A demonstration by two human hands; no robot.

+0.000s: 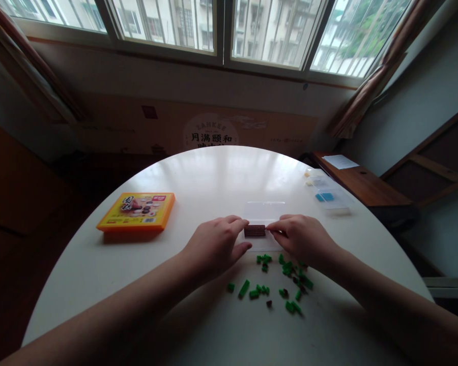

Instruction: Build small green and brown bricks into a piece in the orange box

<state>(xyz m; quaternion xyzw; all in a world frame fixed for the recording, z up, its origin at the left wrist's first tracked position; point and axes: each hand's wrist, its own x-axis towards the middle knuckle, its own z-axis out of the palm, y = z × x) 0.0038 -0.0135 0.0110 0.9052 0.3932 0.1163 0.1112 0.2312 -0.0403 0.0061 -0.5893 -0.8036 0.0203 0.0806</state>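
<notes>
"Where's your brown block?"
"Between your hands, over the clear tray. Your left hand gapes at one end; your right hand pinches closed at the other, on what I can't tell."

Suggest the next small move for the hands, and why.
Perhaps use the left hand to steady the brown piece: its fingertips are at the left end, while those of the right hand are at the opposite end, where a push could shift it.
</notes>
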